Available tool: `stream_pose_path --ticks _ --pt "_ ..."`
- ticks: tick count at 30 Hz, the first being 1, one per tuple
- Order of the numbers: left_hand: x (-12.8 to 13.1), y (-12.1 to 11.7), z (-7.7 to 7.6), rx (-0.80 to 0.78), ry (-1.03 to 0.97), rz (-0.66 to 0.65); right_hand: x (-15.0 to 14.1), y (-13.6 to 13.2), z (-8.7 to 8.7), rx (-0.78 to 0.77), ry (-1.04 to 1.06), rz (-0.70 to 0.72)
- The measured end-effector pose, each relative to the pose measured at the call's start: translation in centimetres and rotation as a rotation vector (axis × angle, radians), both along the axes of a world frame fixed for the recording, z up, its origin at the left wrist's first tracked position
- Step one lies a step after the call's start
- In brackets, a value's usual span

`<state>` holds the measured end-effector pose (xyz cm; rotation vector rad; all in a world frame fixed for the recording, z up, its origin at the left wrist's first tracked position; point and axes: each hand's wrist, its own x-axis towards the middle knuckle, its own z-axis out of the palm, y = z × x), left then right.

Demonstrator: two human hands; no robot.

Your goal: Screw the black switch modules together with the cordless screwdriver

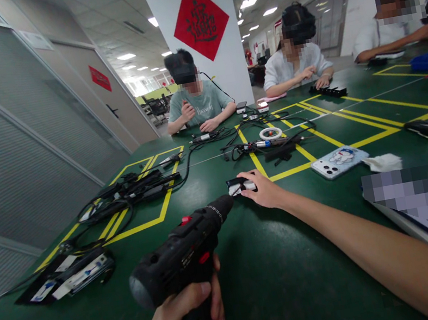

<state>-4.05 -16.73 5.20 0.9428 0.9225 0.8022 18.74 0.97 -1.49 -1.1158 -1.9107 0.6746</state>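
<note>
A black cordless drill [180,248] with red buttons fills the lower middle of the view, its chuck pointing away to the upper right. My left hand [194,309] is closed round its handle, with the lower grip partly hidden in shadow. Ahead of the chuck, my right hand [259,189] pinches a small black and white block-shaped part [235,185] against the table. A thin bit reaches from the chuck to the near face of this part; whether it touches cannot be made out.
Tangled black cables and tools [136,187] lie on the green table [301,277] at left. More cabled tools [265,145] and a white ring [270,133] lie beyond my right hand. A phone [338,161] and tissue [383,162] are at right. Co-workers in headsets sit across.
</note>
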Motion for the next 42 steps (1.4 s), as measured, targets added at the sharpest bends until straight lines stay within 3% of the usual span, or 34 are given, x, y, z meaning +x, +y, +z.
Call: stream_pose_path --ticks 42 --pt "-0.04 -0.04 -0.11 0.000 0.002 0.007 -0.05 0.36 -0.45 0.013 0.001 0.002"
